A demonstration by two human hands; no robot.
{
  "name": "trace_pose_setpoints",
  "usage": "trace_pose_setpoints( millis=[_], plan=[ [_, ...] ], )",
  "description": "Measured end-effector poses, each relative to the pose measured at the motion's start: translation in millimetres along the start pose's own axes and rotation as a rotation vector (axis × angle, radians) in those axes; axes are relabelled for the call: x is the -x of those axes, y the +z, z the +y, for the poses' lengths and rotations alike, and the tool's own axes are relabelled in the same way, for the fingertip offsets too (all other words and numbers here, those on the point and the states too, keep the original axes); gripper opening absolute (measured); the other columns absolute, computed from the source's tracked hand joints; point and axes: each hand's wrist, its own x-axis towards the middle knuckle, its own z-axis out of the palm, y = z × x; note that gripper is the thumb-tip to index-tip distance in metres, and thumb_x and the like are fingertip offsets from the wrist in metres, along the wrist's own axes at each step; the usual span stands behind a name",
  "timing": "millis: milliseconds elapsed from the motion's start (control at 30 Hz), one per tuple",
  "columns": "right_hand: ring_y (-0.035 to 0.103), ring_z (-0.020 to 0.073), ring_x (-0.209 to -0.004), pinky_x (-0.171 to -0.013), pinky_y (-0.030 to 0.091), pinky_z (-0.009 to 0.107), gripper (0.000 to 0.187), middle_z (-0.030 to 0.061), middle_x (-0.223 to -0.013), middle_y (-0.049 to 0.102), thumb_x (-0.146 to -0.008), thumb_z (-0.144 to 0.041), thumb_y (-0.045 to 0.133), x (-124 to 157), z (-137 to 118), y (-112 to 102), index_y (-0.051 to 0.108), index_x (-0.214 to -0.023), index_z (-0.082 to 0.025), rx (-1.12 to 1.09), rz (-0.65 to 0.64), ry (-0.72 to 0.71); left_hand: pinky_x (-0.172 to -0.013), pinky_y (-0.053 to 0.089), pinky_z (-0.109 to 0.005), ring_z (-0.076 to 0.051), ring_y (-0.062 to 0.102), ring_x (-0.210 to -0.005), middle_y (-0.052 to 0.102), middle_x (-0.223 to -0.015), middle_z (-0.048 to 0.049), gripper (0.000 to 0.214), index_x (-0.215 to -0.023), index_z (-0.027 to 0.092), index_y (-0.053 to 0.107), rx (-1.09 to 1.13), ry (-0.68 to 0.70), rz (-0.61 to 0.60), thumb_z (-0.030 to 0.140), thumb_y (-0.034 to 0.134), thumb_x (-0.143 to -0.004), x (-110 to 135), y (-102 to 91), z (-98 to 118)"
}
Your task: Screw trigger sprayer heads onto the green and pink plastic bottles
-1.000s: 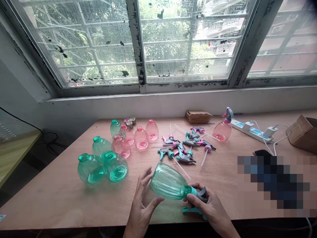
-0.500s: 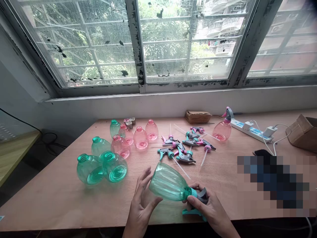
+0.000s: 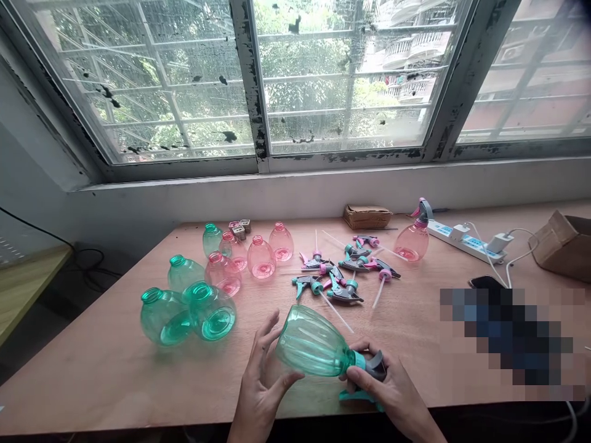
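A clear green spray bottle (image 3: 314, 343) lies tilted on its side in front of me, its base toward the left. My right hand (image 3: 385, 381) is closed around the neck end, with thumb and fingers at the teal collar (image 3: 358, 360) of a grey spray head (image 3: 376, 365). The teal trigger (image 3: 359, 398) hangs below. My left hand (image 3: 265, 369) is cupped beside the base, fingers apart; its thumb tip is close to the bottle's lower side, and contact is hard to tell. Several loose spray heads (image 3: 346, 294) with straws lie beyond the bottle.
Several open green bottles (image 3: 213, 312) and pink bottles (image 3: 261, 257) stand at the left. Farther right are a pink bottle with spray head (image 3: 412, 242), a power strip (image 3: 466, 242), cardboard boxes (image 3: 367, 217) and a blurred dark object (image 3: 512, 335). A window runs behind the table.
The view has shifted very slightly. Both hands and the green bottle keep almost the same pose.
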Motion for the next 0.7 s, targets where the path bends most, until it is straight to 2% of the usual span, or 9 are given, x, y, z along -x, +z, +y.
trace_pose_setpoints(
  millis=[100,200,267,333,433,533,600,633,700],
  plan=[
    [0.069,0.0214,-0.06,-0.062,0.058,0.035,0.041,0.0024,-0.063,0.072,-0.075,-0.054,0.081,0.4,-1.5,-0.8,0.066,-0.089,-0.018,-0.065,-0.004,-0.011,-0.121,0.033,-0.049,-0.034,0.045,-0.143,0.055,-0.15,-0.0073,0.051,-0.128,0.032,0.065,-0.072,0.043,-0.035,0.037,0.081,-0.08,-0.4,-4.1,-0.9],
    [0.068,0.021,-0.065,-0.064,0.057,0.033,0.038,0.0011,-0.068,0.071,-0.075,-0.049,0.083,0.1,-1.6,-2.1,0.067,-0.09,-0.018,-0.03,-0.004,-0.024,-0.118,0.037,-0.049,-0.037,0.044,-0.143,0.055,-0.15,-0.0102,0.062,-0.131,0.029,0.062,-0.024,0.0,-0.068,0.048,0.082,-0.076,2.5,-5.1,-0.8],
    [0.066,0.0199,-0.068,-0.064,0.056,0.031,0.036,0.0011,-0.074,0.07,-0.073,-0.045,0.085,-0.2,-1.0,-3.1,0.07,-0.091,-0.018,0.042,0.004,-0.056,-0.116,0.04,-0.05,-0.04,0.044,-0.142,0.055,-0.149,-0.0136,0.068,-0.128,0.025,0.061,0.031,-0.056,-0.04,0.056,0.083,-0.071,5.3,-1.4,1.6],
    [0.065,0.0191,-0.068,-0.063,0.054,0.031,0.038,0.0019,-0.08,0.071,-0.07,-0.044,0.087,0.0,-0.3,-3.7,0.072,-0.093,-0.018,0.09,0.012,-0.078,-0.114,0.041,-0.053,-0.041,0.048,-0.139,0.058,-0.147,-0.0152,0.064,-0.12,0.024,0.062,0.064,-0.113,0.031,0.057,0.083,-0.07,7.9,4.9,5.8],
    [0.066,0.0205,-0.064,-0.063,0.057,0.034,0.045,0.002,-0.071,0.071,-0.069,-0.051,0.087,2.6,0.8,-4.7,0.072,-0.096,-0.017,0.0,0.039,-0.058,-0.114,0.041,-0.054,-0.04,0.05,-0.138,0.061,-0.145,-0.0139,0.055,-0.109,0.025,0.063,0.106,-0.123,0.086,0.049,0.088,-0.067,11.6,13.2,12.6],
    [0.066,0.0211,-0.054,-0.057,0.057,0.034,0.058,0.0011,-0.057,0.069,-0.068,-0.063,0.083,8.7,1.7,-7.9,0.07,-0.099,-0.016,-0.152,0.031,-0.016,-0.117,0.036,-0.054,-0.038,0.046,-0.142,0.063,-0.144,-0.0093,0.051,-0.102,0.029,0.066,0.128,-0.043,0.041,0.038,0.095,-0.06,17.1,14.6,17.4],
    [0.066,0.0208,-0.048,-0.05,0.053,0.031,0.061,0.0015,-0.055,0.068,-0.071,-0.07,0.077,14.8,0.8,-11.0,0.071,-0.099,-0.015,-0.179,0.022,0.028,-0.119,0.032,-0.054,-0.036,0.044,-0.144,0.061,-0.145,-0.0071,0.049,-0.102,0.031,0.068,0.113,-0.013,-0.003,0.035,0.095,-0.061,21.6,13.0,20.1],
    [0.066,0.021,-0.047,-0.048,0.053,0.031,0.062,0.002,-0.056,0.069,-0.074,-0.073,0.072,18.3,-0.7,-12.2,0.073,-0.097,-0.016,-0.165,0.034,0.041,-0.12,0.032,-0.054,-0.037,0.043,-0.144,0.059,-0.147,-0.0069,0.053,-0.106,0.032,0.068,0.11,-0.009,-0.026,0.038,0.095,-0.06,23.6,12.2,21.7],
    [0.068,0.0229,-0.05,-0.05,0.055,0.033,0.058,0.0042,-0.061,0.072,-0.08,-0.074,0.064,26.3,-6.9,-12.0,0.077,-0.094,-0.019,-0.05,0.09,0.012,-0.118,0.035,-0.053,-0.04,0.041,-0.144,0.054,-0.152,-0.0082,0.071,-0.118,0.033,0.067,0.122,0.005,-0.057,0.054,0.093,-0.056,26.1,11.4,26.0]
  ],
)
